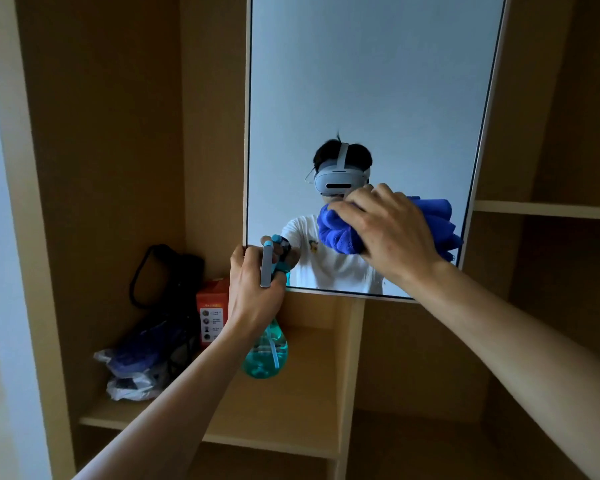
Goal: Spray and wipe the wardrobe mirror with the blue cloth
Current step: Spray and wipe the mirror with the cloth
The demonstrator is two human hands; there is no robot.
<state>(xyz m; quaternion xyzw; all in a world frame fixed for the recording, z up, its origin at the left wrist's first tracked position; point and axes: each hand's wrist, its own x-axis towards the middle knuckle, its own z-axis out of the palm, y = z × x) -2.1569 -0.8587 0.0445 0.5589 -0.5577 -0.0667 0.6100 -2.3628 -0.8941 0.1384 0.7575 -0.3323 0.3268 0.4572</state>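
The wardrobe mirror (368,81) hangs upright in a thin frame and fills the upper middle of the head view. My right hand (392,230) presses a bunched blue cloth (336,233) against the glass near its lower right. My left hand (253,289) grips the neck of a teal spray bottle (265,355) just below the mirror's lower left corner, its grey trigger head pointing up at the glass. The mirror reflects a person with a headset, the bottle and the cloth.
A wooden shelf (291,403) sits below the mirror. On its left lie a black bag (163,271), an orange box (212,306) and plastic bags (132,372). A vertical divider (350,375) and more shelves (548,209) stand to the right.
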